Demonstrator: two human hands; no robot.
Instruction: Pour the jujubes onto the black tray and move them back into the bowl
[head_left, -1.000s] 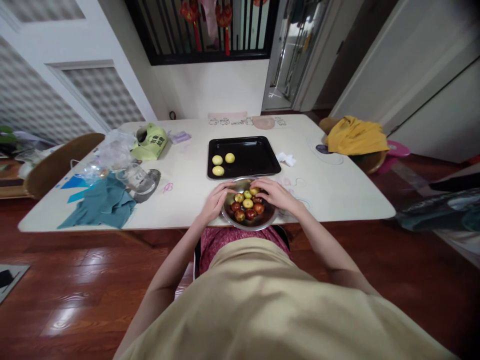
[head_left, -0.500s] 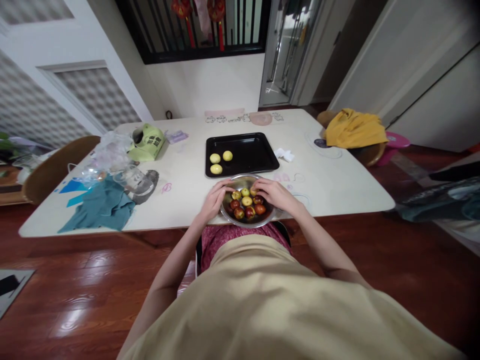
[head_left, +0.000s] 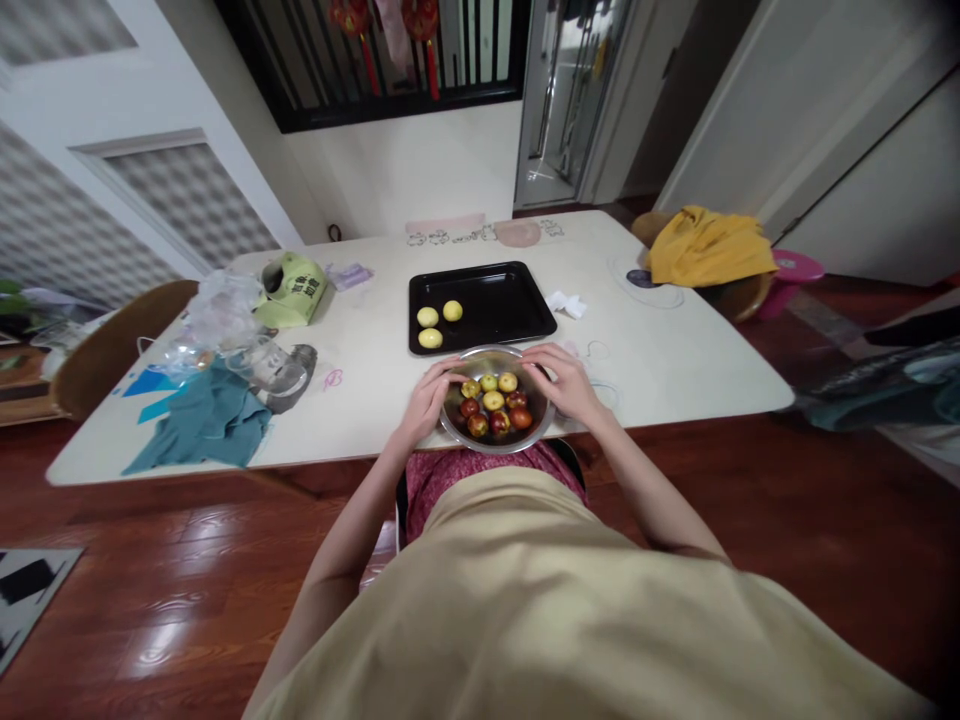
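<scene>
A shiny metal bowl [head_left: 491, 360] stands at the table's near edge, right before my body. Inside it lie several small round fruits that look like jujubes [head_left: 493, 401], some reddish brown and others yellow-green. My left hand [head_left: 429, 398] grips the bowl's left rim, its fingertips curling over the inside. At the upper right rim my right hand [head_left: 564, 380] has its fingers bent over the edge, with no fruit visible in them. Just beyond the bowl is a black baking tray [head_left: 495, 305] with three yellow fruits [head_left: 428, 317] grouped on its left side.
Crumpled white tissue [head_left: 568, 304] lies right of the tray. On the table's left are a teal cloth [head_left: 202, 420], a clear plastic container [head_left: 259, 362], plastic bags [head_left: 221, 310] and a light green visor [head_left: 294, 290]. Yellow fabric [head_left: 709, 248] drapes over a chair at the right.
My right hand has drawn back from over the fruits to the bowl's right rim, uncovering a yellow fruit. My left hand stays at the left rim. The view has shifted slightly.
</scene>
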